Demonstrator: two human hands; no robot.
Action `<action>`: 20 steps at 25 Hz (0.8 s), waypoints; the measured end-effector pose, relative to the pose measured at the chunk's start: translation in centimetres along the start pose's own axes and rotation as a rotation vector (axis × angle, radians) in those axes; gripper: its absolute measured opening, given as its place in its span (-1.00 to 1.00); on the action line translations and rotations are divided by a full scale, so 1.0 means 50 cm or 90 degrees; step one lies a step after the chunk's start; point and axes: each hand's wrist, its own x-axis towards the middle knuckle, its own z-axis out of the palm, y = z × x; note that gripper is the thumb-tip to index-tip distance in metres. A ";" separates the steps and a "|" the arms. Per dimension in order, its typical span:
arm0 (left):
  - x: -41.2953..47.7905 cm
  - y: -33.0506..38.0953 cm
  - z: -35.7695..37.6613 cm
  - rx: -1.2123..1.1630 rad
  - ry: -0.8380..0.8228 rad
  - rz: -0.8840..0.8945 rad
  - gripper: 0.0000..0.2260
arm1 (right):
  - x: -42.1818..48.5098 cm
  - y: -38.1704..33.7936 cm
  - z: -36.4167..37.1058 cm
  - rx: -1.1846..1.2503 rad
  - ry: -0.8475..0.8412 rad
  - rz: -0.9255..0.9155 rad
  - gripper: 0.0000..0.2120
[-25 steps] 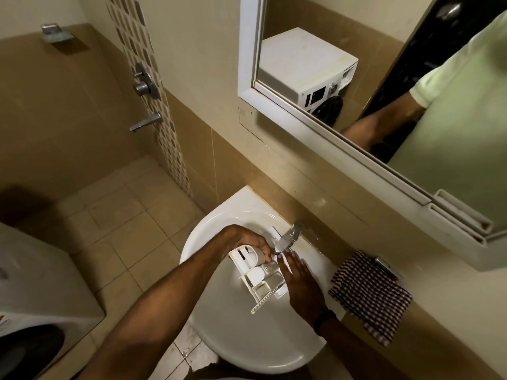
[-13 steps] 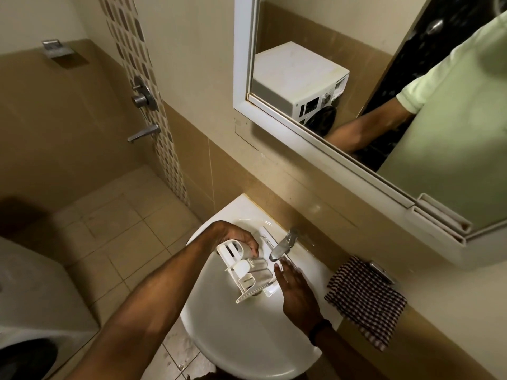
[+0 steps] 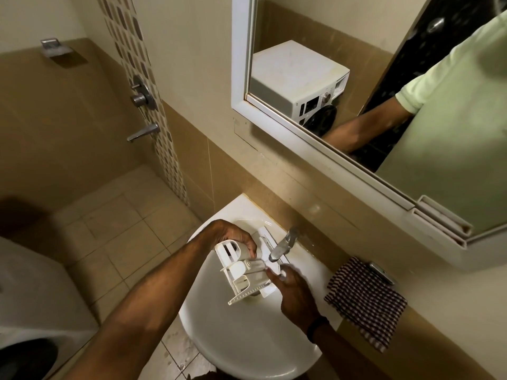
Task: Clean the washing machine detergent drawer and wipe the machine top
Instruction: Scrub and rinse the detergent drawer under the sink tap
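The white plastic detergent drawer [image 3: 241,272] is held over the white basin [image 3: 247,344], just below the chrome tap [image 3: 282,246]. My left hand [image 3: 233,237] grips the drawer's far end from above, fingers curled over its edge. My right hand [image 3: 295,290] lies against the drawer's right side with fingers extended, its fingertips touching the compartments near the tap's spout. I cannot tell whether water is running. A corner of the white washing machine [image 3: 30,292] shows at the lower left, and its reflection sits in the mirror.
A checked cloth [image 3: 365,300] hangs over the tiled ledge right of the basin. The framed mirror [image 3: 356,111] projects from the wall above the tap. Shower fittings [image 3: 142,97] sit on the left wall, with tiled floor [image 3: 109,231] between basin and washing machine.
My view shifted slightly. The drawer stays under the tap in my left hand, while my right hand slid a little along its right side.
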 end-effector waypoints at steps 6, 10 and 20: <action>-0.002 -0.006 0.013 0.017 0.025 0.001 -0.69 | -0.004 0.008 -0.012 -0.010 -0.052 -0.035 -0.18; -0.004 -0.007 0.014 -0.020 0.037 0.011 -0.74 | 0.006 0.007 -0.022 0.014 -0.027 0.017 -0.16; 0.009 -0.002 0.044 0.052 0.080 0.034 -0.78 | 0.016 -0.015 -0.038 -0.084 -0.065 0.072 0.02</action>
